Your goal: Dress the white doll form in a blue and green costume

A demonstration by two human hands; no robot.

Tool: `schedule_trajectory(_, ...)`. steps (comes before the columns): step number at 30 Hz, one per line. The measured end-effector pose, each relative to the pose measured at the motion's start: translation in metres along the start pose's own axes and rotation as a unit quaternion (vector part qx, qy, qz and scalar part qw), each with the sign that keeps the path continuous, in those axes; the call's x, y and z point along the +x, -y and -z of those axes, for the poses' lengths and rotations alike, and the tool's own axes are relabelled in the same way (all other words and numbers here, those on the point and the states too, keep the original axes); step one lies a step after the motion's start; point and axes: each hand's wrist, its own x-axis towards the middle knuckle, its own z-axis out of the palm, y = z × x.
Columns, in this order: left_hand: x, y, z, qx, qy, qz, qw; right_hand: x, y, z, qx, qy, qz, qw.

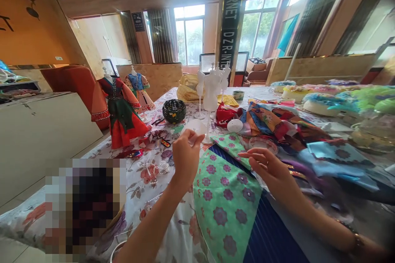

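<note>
A green fabric piece with purple flower prints [226, 189] lies in front of me, joined to or lying over dark blue striped cloth [262, 230]; I cannot tell which. Above its left upper edge is my left hand [187, 154], thumb and fingers pinched together. Whatever the pinch holds, if anything, is too small to make out. My right hand [267, 166] hovers at the cloth's right side, fingers stretched out toward the left and slightly apart. A small white dress form [212, 90] stands just beyond both hands.
Two dressed mini mannequins, one in a red and green dress [121, 107], stand at the left. A dark woven basket [174, 111] sits behind bead strings [154, 168]. Piled colourful fabrics [271, 119] and feathery decorated hats [327, 102] fill the right. A pixelated patch covers the lower left.
</note>
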Motion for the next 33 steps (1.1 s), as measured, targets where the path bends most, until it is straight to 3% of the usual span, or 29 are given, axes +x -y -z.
schedule_trajectory(3,0.007,0.005,0.003,0.019,0.014,0.006,1.0,-0.003,0.002,-0.002,-0.003,0.01,-0.02,1.0)
schedule_trajectory(6,0.009,0.009,0.004,0.049,0.061,0.021,0.997,-0.004,0.001,-0.002,-0.008,0.005,-0.019,1.0)
schedule_trajectory(15,0.004,0.014,-0.002,0.103,0.15,0.029,0.983,-0.003,-0.003,0.001,-0.026,0.001,-0.016,1.0)
schedule_trajectory(21,0.003,0.014,-0.006,0.142,0.157,0.023,0.977,-0.005,-0.001,0.001,-0.024,0.013,-0.021,0.999)
schedule_trajectory(33,0.0,0.027,-0.017,0.148,0.195,-0.057,0.968,-0.007,-0.009,0.002,-0.038,0.016,-0.008,0.999)
